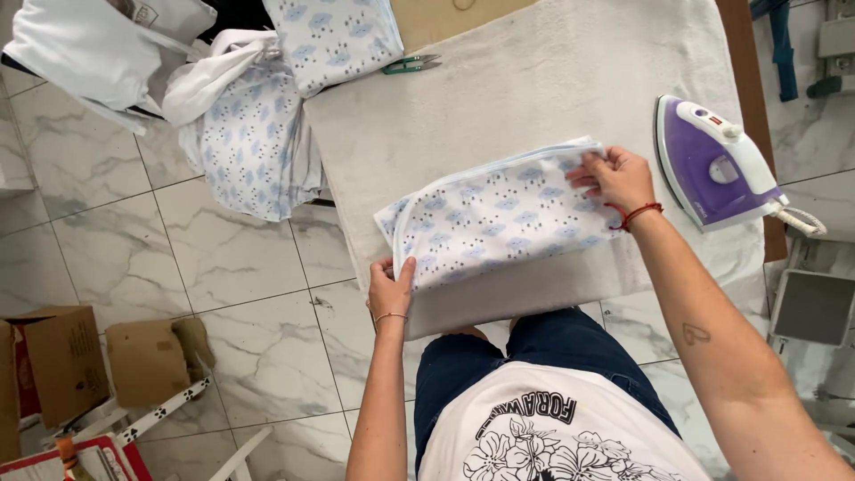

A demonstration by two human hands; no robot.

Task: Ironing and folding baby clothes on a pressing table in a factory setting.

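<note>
Marble floor surrounds one padded bench [499, 89] carrying one iron [712, 165], one folded cloth [499, 218]; left hand [389, 289] pinches its corner, right hand [619, 178] presses flat.

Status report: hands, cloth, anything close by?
Left hand pinching, right hand pressing the folded white blue-patterned cloth. Purple-and-white iron beside right hand, apart.
</note>
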